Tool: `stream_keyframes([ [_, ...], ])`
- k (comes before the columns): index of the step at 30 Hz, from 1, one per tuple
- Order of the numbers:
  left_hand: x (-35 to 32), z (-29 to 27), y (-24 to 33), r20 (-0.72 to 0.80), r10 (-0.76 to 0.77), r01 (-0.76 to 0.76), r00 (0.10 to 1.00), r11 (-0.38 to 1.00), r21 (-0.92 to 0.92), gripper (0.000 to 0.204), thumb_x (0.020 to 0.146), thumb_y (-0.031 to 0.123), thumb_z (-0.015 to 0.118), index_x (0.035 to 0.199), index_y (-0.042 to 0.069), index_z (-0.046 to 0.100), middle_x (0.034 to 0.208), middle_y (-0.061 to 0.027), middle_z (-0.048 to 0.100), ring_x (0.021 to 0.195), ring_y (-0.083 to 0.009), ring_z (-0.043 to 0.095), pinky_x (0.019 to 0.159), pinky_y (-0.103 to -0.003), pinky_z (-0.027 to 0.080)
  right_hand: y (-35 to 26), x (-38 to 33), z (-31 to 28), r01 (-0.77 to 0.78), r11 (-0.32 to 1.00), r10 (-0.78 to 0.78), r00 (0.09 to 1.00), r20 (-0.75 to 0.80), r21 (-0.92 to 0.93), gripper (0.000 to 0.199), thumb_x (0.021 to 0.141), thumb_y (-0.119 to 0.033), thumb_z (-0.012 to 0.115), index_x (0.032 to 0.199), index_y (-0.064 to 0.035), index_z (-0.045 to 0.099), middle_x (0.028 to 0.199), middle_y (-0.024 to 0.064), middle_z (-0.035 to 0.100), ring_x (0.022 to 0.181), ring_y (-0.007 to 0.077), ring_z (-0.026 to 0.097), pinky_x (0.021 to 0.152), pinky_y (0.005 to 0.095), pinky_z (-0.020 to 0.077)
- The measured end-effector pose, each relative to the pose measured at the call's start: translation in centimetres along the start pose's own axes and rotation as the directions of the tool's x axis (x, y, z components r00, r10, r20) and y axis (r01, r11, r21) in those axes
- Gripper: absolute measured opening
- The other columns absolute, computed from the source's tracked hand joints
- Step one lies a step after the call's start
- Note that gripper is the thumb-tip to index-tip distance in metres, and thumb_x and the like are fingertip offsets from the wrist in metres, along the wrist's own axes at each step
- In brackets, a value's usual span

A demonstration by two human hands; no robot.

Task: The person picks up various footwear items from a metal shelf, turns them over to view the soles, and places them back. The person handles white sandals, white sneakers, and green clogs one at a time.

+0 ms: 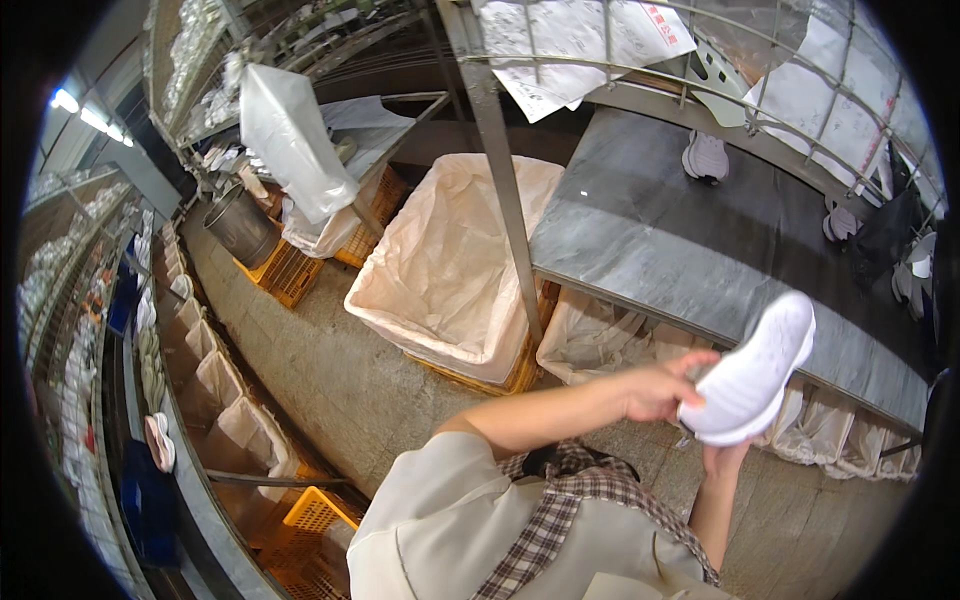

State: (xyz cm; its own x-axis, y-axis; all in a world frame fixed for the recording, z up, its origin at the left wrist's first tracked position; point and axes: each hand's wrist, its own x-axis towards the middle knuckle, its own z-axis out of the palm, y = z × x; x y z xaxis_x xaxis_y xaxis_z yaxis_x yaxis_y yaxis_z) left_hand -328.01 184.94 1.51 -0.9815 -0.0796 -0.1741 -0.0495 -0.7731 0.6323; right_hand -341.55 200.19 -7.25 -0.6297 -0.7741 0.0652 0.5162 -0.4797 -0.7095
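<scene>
In front of me, by the near edge of the grey table (660,225), is a white shoe (755,375), tilted with one end raised away from me. A broad pale face of it, with small dark specks, is turned up; motion blurs it a little. My left hand (665,388) grips its nearer end from the left, thumb and a finger showing at the edge. From underneath, my right hand (725,458) holds the same shoe, its fingers mostly hidden behind it. On the table, farther back, stands a white shoe with a dark part (706,158).
Left of the table stands a large bin with a pale liner (440,250), next to a metal post (500,170). More lined bins (590,335) sit under the tabletop. Wire mesh with papers (590,45) overhangs it. A yellow crate (310,540) lies at lower left.
</scene>
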Motion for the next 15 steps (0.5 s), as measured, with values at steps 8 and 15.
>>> stream_keyframes([
  [8,-3.1,2.5,-7.1,0.152,-0.050,0.004,0.987,0.958,0.288,0.097,0.072,0.001,0.068,0.147,0.015,0.008,0.139,-0.0154,0.031,0.124,-0.0251,0.039,0.099,-0.042,0.038,-3.1,-5.3,3.4,-0.054,0.969,0.031,0.995,0.097,0.239,0.080,0.084,-0.068,0.032,0.140,-0.0105,0.032,0.128,0.0160,0.050,0.113,0.0356,0.052,0.095,0.0491,0.0443],
  [15,-2.3,1.4,-5.4,0.226,0.287,-0.291,0.931,0.207,0.934,0.060,0.081,0.035,0.067,0.126,0.000,0.048,0.139,-0.0235,0.028,0.130,-0.0337,0.028,0.106,-0.039,0.029,-2.1,-8.0,6.2,0.106,0.992,-0.105,0.994,-0.020,0.071,0.072,0.088,-0.057,0.030,0.138,-0.0060,0.033,0.133,0.0150,0.043,0.119,0.0291,0.046,0.098,0.0399,0.0408],
])
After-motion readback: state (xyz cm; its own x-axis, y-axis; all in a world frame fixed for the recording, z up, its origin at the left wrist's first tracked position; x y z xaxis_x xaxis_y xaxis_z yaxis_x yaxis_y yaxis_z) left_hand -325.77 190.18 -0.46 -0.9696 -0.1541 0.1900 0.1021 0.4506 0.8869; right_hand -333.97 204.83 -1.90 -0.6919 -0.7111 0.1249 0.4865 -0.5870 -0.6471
